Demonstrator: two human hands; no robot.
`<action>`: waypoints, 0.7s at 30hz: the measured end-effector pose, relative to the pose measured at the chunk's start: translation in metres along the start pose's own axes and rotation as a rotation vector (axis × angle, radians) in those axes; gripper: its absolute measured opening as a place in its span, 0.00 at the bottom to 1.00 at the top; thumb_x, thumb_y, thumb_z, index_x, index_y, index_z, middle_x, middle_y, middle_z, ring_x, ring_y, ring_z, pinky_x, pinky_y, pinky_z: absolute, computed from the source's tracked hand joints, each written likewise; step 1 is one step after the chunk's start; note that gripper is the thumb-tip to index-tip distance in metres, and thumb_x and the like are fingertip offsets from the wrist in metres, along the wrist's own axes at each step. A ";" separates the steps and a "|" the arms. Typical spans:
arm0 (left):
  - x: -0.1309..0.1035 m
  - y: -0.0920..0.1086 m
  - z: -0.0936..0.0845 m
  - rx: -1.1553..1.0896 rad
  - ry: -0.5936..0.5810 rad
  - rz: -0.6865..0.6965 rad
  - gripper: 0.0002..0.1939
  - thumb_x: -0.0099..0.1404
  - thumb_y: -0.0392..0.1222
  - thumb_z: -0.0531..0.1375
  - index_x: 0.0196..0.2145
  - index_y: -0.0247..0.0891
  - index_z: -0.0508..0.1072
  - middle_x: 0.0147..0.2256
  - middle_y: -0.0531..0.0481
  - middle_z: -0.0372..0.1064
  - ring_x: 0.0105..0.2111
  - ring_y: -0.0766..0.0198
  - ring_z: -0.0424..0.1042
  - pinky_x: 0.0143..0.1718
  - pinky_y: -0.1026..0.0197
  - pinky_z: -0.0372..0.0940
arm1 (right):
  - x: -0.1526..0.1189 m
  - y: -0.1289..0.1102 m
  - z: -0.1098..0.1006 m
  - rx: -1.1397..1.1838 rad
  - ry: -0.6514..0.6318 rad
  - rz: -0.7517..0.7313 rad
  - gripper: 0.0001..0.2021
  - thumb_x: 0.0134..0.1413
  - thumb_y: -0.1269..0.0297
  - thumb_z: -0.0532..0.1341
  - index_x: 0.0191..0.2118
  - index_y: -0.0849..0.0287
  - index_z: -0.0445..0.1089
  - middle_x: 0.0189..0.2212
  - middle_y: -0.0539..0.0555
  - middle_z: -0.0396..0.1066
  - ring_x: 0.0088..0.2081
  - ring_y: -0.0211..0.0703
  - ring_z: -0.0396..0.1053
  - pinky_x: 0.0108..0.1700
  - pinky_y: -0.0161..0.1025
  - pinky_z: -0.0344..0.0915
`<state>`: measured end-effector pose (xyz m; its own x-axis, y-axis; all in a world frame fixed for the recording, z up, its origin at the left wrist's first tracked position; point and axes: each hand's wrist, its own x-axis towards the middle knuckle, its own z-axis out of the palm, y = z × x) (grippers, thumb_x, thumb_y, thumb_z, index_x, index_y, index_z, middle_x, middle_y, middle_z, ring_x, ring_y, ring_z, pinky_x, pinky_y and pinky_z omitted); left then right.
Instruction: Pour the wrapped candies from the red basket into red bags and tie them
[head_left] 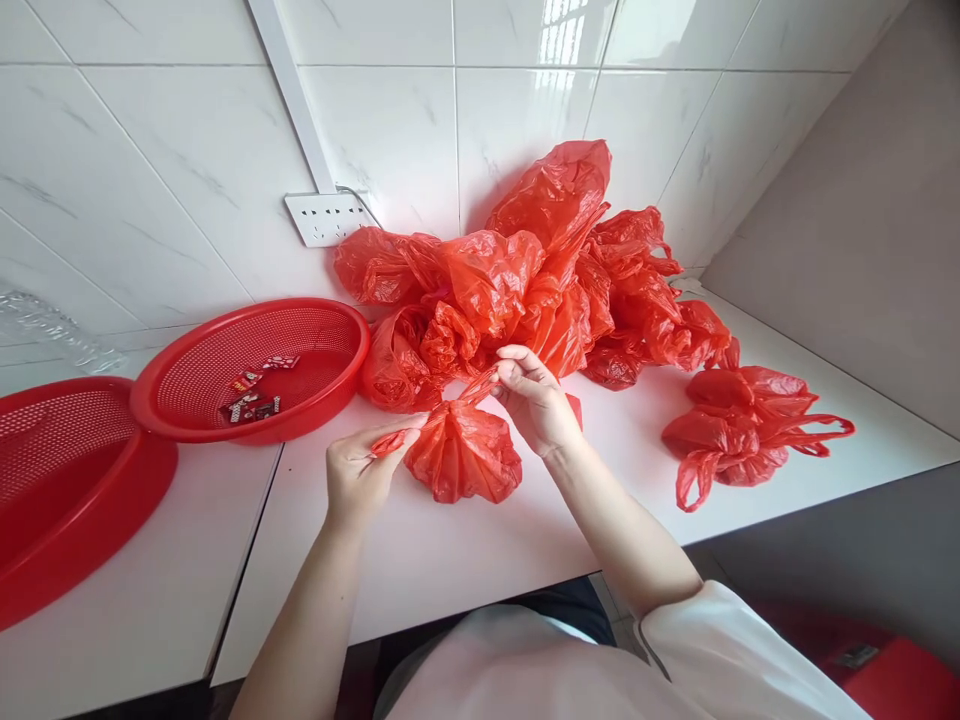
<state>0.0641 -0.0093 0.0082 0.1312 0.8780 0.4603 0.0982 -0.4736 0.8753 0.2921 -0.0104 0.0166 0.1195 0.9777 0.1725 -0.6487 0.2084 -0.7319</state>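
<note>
A filled red plastic bag (465, 455) rests on the white table in front of me, its top gathered and creased. My left hand (367, 460) pinches one handle of this bag at the left. On the other side, my right hand (532, 395) grips the opposite handle between thumb and fingers. Both handles are drawn apart above the bag, and they meet near its neck; whether they are knotted I cannot tell. What the bag contains is hidden.
A heap of red plastic bags (495, 290) lies against the tiled wall, below a power strip (326, 220). More tied bags (742, 425) sit at the right. Two red baskets stand at the left; the farther basket (180, 375) holds several small packets (255, 405). A clear plastic bottle (56, 330) lies behind.
</note>
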 end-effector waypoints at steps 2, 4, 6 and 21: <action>-0.008 -0.004 -0.010 0.019 0.103 -0.091 0.08 0.58 0.41 0.67 0.36 0.39 0.82 0.35 0.47 0.80 0.36 0.57 0.80 0.40 0.56 0.77 | 0.004 -0.003 -0.016 0.038 0.069 -0.032 0.10 0.48 0.70 0.68 0.38 0.53 0.71 0.26 0.44 0.67 0.31 0.31 0.68 0.38 0.31 0.68; -0.017 -0.008 -0.021 0.034 0.190 -0.159 0.10 0.58 0.43 0.68 0.36 0.37 0.82 0.32 0.46 0.80 0.33 0.56 0.80 0.36 0.56 0.77 | 0.009 -0.005 -0.035 0.041 0.173 -0.074 0.11 0.45 0.71 0.67 0.35 0.53 0.69 0.26 0.44 0.67 0.30 0.33 0.68 0.38 0.32 0.68; -0.024 -0.011 -0.030 0.045 0.204 -0.178 0.10 0.58 0.45 0.68 0.35 0.36 0.82 0.30 0.46 0.79 0.32 0.55 0.80 0.35 0.55 0.77 | 0.012 -0.003 -0.052 -0.011 0.261 -0.115 0.10 0.44 0.71 0.66 0.34 0.53 0.67 0.26 0.44 0.68 0.29 0.35 0.67 0.38 0.35 0.69; 0.012 -0.061 -0.009 0.511 -0.739 -0.056 0.49 0.54 0.49 0.69 0.68 0.45 0.52 0.69 0.42 0.46 0.67 0.50 0.49 0.65 0.47 0.54 | -0.027 0.045 -0.014 -1.645 -0.564 -0.232 0.37 0.46 0.52 0.70 0.61 0.55 0.61 0.59 0.63 0.65 0.58 0.60 0.63 0.60 0.58 0.55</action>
<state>0.0508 0.0306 -0.0381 0.6967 0.7155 0.0517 0.5271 -0.5595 0.6396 0.2701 -0.0274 -0.0300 -0.3922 0.8740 0.2870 0.7525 0.4843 -0.4463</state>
